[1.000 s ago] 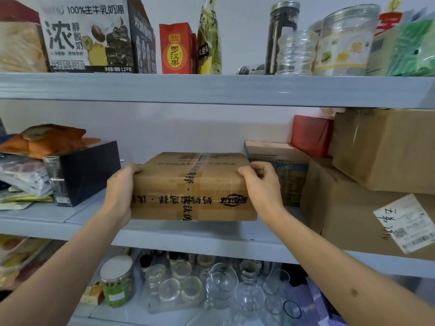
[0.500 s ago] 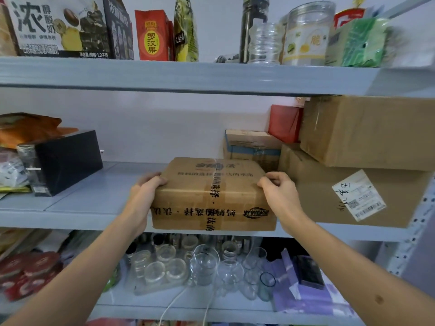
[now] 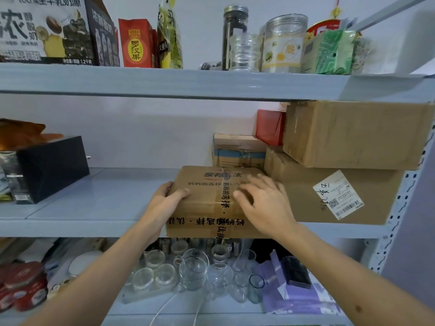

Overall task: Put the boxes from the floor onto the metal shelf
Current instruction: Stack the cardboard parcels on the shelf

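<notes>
Taped box point(image 3: 209, 208) sat on mid metal shelf point(image 3: 94, 208); left hand point(image 3: 164, 203) fingers clamped its edge, right hand point(image 3: 266, 203) fingers apart on top.

Taped box point(image 3: 207, 208) sits on shelf point(image 3: 94, 208) between your left hand point(image 3: 162, 203) and right hand point(image 3: 263, 205). Labelled box point(image 3: 329, 196) right of your right hand; another box point(image 3: 353, 132) stacked on it.

1. Cardboard box point(image 3: 211, 208): matt brown, creased, sealed with glossy printed tape.
2. Metal shelf point(image 3: 94, 203): smooth, painted pale grey, faint sheen.
3. Glass cups point(image 3: 193, 269): clear, shiny.
4. Black box point(image 3: 54, 165): smooth, matt.
</notes>
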